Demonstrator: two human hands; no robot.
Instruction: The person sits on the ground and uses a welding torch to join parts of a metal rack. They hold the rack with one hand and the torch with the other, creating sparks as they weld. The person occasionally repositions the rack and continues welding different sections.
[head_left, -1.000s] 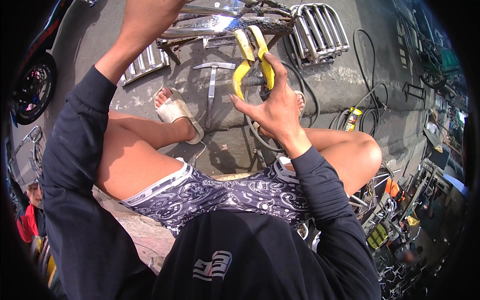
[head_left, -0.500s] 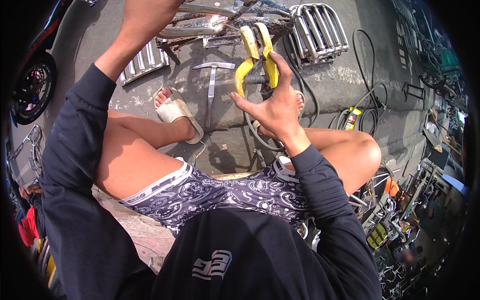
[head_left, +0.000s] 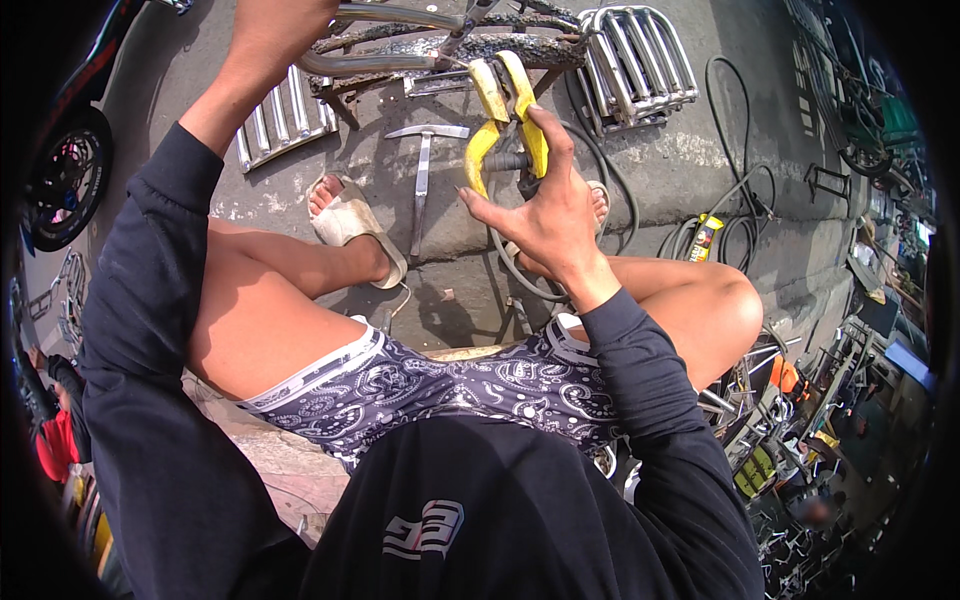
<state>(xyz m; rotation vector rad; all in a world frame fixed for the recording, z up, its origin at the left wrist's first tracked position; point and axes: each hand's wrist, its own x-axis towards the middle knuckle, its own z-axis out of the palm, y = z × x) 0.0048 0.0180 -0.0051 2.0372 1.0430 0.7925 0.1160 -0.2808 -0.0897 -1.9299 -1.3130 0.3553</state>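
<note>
My right hand (head_left: 552, 215) grips a yellow welding electrode holder (head_left: 474, 162), with thumb and index finger spread around its lower part. The holder's jaws point away from me, close to a scorched metal work stand (head_left: 530, 48). On that stand lies bent shiny metal tubing (head_left: 380, 63). At the upper edge, my left hand (head_left: 283, 25) is beside the tubing's left end; its fingers are cut off by the picture's edge. A chipping hammer (head_left: 424, 172) lies on the ground between my feet, its head toward the stand.
Slatted metal racks (head_left: 640, 70) are stacked right of the stand, and another rack (head_left: 287, 122) lies to the left. Black cable (head_left: 735, 130) coils on the right near a yellow package (head_left: 705, 238). A motorcycle wheel (head_left: 70, 178) stands far left. Metal parts clutter the right side.
The bright glow at the tubing has gone out. My left hand and the tubing have shifted slightly left, and the electrode holder's jaws have moved slightly left. A person in red at far left has moved.
</note>
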